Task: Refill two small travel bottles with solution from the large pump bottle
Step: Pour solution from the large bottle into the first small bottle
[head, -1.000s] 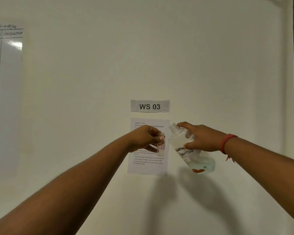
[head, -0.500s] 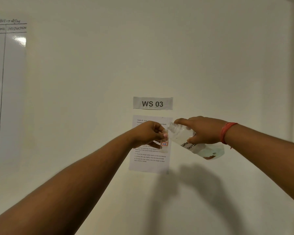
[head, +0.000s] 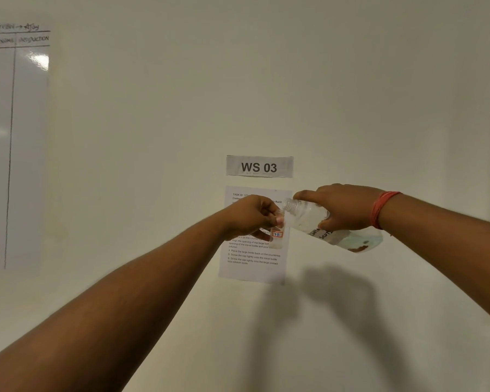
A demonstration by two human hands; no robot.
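Left hand (head: pixel 252 217) grips the travel bottle (head: pixel 277 236) upright; right hand (head: pixel 343 207) grips the big bottle (head: pixel 317 222) tipped, neck at its mouth, to pour.

A clear large bottle (head: pixel 309 216) with black lettering, a red-marked travel bottle (head: pixel 277 236), a red wristband (head: pixel 381 207).

"WS 03" on wall sign (head: pixel 259 166)

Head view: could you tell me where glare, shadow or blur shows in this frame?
Head view: glare patch on the whiteboard upper left; soft shadows of both arms fall on the wall below the large bottle; the instruction sheet text is partly legible, the whiteboard's writing blurred.
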